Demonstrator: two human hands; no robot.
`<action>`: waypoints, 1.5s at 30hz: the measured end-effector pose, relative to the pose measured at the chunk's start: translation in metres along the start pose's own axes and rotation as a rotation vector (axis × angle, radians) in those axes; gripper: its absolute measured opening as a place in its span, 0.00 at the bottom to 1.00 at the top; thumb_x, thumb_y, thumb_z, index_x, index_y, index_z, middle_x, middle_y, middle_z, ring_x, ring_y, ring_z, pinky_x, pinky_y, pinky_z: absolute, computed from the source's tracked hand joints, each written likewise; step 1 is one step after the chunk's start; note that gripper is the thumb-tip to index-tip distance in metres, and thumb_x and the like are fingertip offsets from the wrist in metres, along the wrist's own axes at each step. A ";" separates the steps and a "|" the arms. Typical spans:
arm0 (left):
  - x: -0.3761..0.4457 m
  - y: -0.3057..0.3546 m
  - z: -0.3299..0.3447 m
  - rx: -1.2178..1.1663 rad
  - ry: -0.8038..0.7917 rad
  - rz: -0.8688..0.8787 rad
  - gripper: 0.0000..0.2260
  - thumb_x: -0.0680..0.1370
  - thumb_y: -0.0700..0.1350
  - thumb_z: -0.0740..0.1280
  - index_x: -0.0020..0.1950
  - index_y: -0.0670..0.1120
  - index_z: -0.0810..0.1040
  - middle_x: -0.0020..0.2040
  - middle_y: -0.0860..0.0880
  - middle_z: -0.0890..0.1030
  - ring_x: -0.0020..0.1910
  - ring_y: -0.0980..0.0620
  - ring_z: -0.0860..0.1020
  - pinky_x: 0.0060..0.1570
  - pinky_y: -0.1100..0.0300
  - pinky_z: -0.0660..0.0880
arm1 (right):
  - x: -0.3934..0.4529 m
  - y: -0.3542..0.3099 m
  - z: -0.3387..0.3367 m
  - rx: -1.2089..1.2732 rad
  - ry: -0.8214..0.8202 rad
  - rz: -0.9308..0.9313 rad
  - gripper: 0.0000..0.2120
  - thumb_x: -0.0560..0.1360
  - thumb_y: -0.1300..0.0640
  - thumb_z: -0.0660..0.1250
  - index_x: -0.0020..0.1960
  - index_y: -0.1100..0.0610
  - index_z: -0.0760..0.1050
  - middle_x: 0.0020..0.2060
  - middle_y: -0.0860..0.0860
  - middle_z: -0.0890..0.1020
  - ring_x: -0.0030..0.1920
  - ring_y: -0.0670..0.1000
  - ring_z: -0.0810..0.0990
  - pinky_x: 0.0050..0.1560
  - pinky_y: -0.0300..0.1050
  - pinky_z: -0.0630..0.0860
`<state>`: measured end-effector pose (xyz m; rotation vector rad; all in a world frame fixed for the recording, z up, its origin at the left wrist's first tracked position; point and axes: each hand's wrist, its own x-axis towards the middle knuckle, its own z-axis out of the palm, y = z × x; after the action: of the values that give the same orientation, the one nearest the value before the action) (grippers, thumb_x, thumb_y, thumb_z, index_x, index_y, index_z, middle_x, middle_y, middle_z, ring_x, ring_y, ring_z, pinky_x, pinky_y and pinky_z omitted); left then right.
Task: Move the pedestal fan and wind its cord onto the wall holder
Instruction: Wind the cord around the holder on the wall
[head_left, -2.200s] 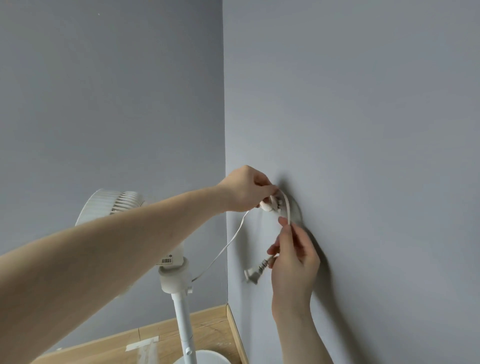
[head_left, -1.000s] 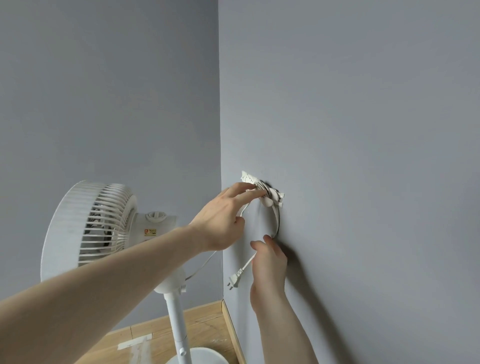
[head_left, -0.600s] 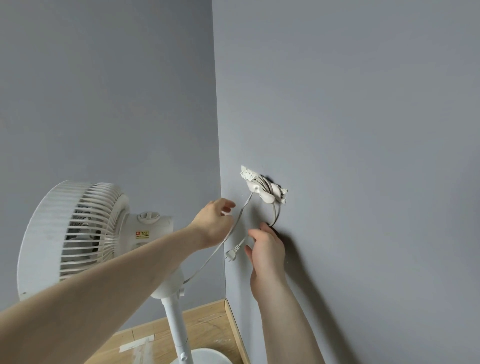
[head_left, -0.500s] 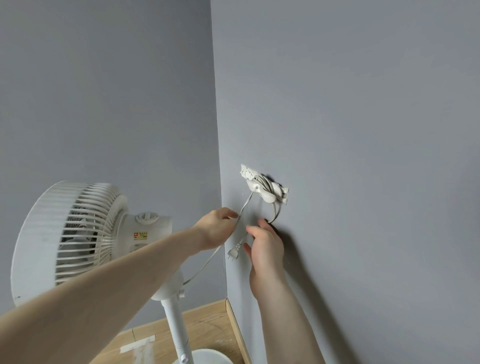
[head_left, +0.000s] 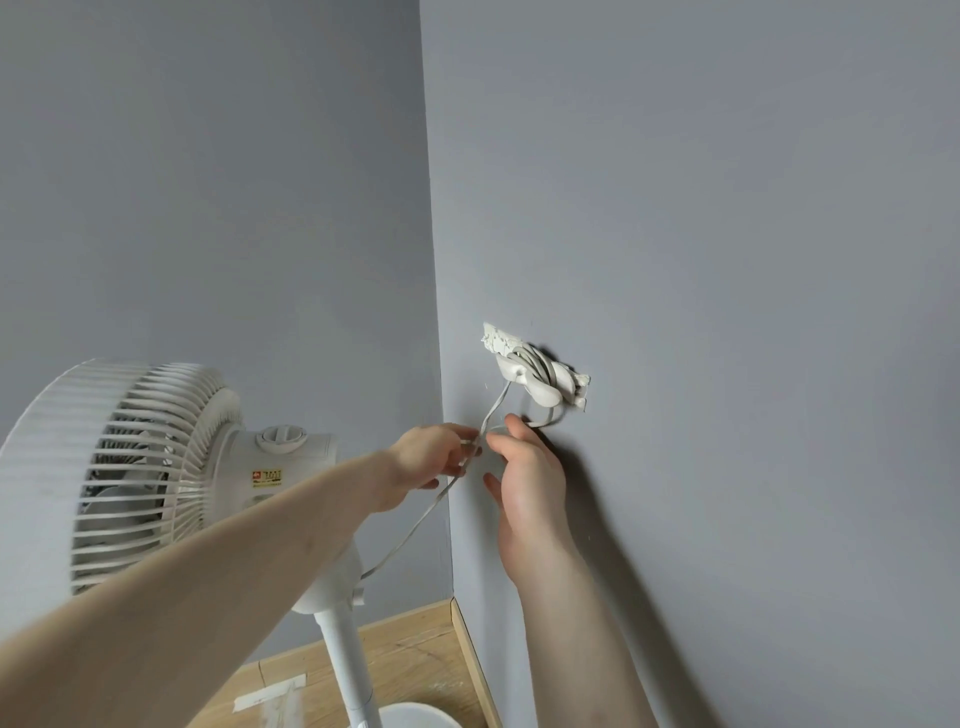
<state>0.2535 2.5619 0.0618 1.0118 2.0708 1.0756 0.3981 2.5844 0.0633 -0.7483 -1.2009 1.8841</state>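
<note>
My left hand (head_left: 434, 460) pinches thin white cord (head_left: 415, 525); my right hand (head_left: 524, 480) loosely curled just beside, grip unclear. White plastic wall holder (head_left: 535, 376), already wound, sits up-right of both hands, right nearer. White pedestal fan (head_left: 156, 467) stands left.

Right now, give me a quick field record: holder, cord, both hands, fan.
holder: wall holder on the right-hand wall, several cord turns on it
cord: white cord runs slack from holder down to the fan neck; short loop hangs under the holder
left hand: left hand pinches the cord below the holder
right hand: right hand against the wall, fingers at the loop; grip unclear
fan: pedestal fan upright, near the corner
</note>
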 end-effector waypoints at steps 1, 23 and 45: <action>0.001 0.002 -0.003 -0.055 0.026 0.000 0.21 0.80 0.39 0.54 0.67 0.55 0.76 0.59 0.58 0.83 0.57 0.53 0.81 0.64 0.51 0.72 | -0.001 0.000 0.000 -0.017 0.000 -0.013 0.25 0.79 0.63 0.64 0.76 0.53 0.70 0.68 0.47 0.77 0.66 0.45 0.75 0.72 0.51 0.70; -0.057 0.108 -0.020 -0.416 0.331 0.435 0.28 0.75 0.31 0.54 0.70 0.48 0.78 0.64 0.54 0.80 0.57 0.52 0.83 0.64 0.56 0.73 | -0.063 -0.017 -0.025 -0.007 0.089 -0.141 0.23 0.77 0.64 0.64 0.65 0.43 0.77 0.47 0.29 0.79 0.51 0.39 0.81 0.69 0.52 0.75; -0.138 0.078 0.041 0.592 0.361 0.807 0.30 0.68 0.36 0.54 0.68 0.52 0.76 0.72 0.60 0.72 0.68 0.53 0.71 0.65 0.61 0.66 | -0.100 0.008 -0.058 -0.062 0.096 -0.167 0.22 0.77 0.63 0.65 0.67 0.45 0.77 0.59 0.30 0.75 0.60 0.38 0.78 0.68 0.54 0.75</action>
<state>0.3863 2.4943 0.1286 2.2189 2.3857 1.0655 0.4950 2.5251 0.0409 -0.7391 -1.2271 1.6632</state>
